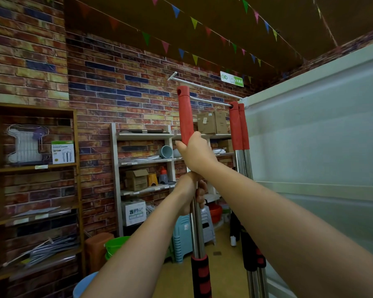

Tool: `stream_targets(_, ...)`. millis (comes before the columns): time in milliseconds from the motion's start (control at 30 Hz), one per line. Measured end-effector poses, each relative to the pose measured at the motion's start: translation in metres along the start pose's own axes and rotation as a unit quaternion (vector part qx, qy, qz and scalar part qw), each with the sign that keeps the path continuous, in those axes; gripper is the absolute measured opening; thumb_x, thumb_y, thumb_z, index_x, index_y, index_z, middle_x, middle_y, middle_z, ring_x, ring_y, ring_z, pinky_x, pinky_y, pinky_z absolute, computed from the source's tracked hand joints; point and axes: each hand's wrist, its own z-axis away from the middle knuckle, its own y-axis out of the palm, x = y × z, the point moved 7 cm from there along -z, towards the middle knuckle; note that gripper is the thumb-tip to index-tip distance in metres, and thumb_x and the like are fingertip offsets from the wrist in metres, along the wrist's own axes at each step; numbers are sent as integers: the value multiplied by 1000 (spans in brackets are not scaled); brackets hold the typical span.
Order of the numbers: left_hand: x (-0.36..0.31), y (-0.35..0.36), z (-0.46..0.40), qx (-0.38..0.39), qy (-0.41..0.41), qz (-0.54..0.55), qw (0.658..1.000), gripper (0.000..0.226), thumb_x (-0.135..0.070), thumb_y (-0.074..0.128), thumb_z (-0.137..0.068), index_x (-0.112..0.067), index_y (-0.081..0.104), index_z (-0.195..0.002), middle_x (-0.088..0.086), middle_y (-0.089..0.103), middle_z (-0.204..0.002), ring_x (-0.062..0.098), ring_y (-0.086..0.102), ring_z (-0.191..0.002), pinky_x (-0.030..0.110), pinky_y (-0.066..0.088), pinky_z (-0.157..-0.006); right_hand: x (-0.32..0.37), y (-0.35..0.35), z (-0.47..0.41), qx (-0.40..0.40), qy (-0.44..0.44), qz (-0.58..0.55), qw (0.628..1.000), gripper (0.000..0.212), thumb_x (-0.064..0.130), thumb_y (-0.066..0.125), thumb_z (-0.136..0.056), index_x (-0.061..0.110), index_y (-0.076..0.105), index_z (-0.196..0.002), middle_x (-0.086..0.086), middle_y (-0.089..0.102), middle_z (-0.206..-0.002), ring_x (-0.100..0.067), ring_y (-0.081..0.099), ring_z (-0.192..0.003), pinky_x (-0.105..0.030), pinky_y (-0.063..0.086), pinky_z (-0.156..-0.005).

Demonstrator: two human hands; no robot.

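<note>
In the head view, a pole [185, 112] stands nearly upright in the middle of the frame, with a red handle on top, a steel shaft below and a black-and-red foam grip near the bottom edge. The right hand [195, 154] grips it with fingers curled round the lower end of the red handle. Just beneath, the left hand [190, 191] is wrapped round the steel shaft. Right of centre, two more red-handled poles [236, 125] hang from a rail [209, 101] beside a white panel [310, 136]. Behind, a white shelf [142, 136] stands against the brick wall [106, 82], with a green bucket [114, 244] on the floor.
</note>
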Motion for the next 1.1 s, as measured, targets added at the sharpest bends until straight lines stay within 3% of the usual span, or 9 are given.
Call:
stream_targets(133, 2, 6, -6, 11, -8, 2, 1000, 30, -24, 32, -91, -15, 39, -63, -5, 35, -39, 12, 26, -43, 25, 28, -48, -9, -4, -3, -4, 15, 8, 1000, 46, 39, 43, -94, 5, 34, -123, -17, 57, -118, -35, 58, -100, -42, 48, -76)
stream_targets(333, 11, 30, -26, 40, -19, -13, 999, 29, -22, 33, -89, -14, 40, -62, -5, 37, -38, 12, 26, -43, 27, 27, -49, -40, -15, -12, -13, 53, 13, 998, 44, 37, 43, -96, 4, 34, -123, -18, 54, -122, -29, 52, -89, -38, 45, -73)
stream_targets(467, 10, 45, -45, 48, -6, -15, 999, 27, -21, 33, -89, -13, 41, -64, -4, 36, -39, 12, 26, -39, 27, 27, -48, -58, -23, -22, -28, 64, 19, 997, 47, 38, 43, -95, 3, 33, -125, -18, 55, -123, -35, 56, -105, -42, 48, -82)
stream_targets(700, 16, 70, -74, 61, 5, -18, 998, 31, -20, 31, -88, -12, 42, -60, -2, 36, -40, 13, 27, -39, 26, 28, -47, -89, -34, -40, -54, 77, 21, 995, 45, 38, 44, -94, 5, 35, -124, -17, 56, -119, -35, 57, -103, -48, 50, -89)
stream_targets(867, 20, 82, -92, 52, 15, -11, 998, 30, -17, 28, -89, -13, 39, -62, 0, 34, -45, 14, 26, -40, 25, 28, -44, -105, -39, -49, -70, 62, 45, 995, 47, 40, 43, -94, 7, 33, -126, -12, 55, -112, -27, 52, -88, -40, 48, -76)
stream_targets(1000, 24, 90, -105, 44, 26, -1, 999, 29, -17, 28, -89, -13, 42, -64, 0, 35, -44, 13, 29, -35, 21, 29, -38, -116, -41, -55, -72, 57, 64, 994, 39, 38, 44, -95, 8, 36, -120, -12, 55, -114, -29, 54, -89, -40, 51, -78)
stream_targets(1100, 26, 94, -110, 43, 24, 1, 999, 29, -18, 28, -89, -14, 41, -63, 0, 34, -46, 13, 29, -36, 22, 29, -39, -121, -42, -58, -71, 51, 62, 994, 35, 37, 45, -95, 9, 36, -115, -8, 50, -104, -27, 52, -86, -36, 47, -72)
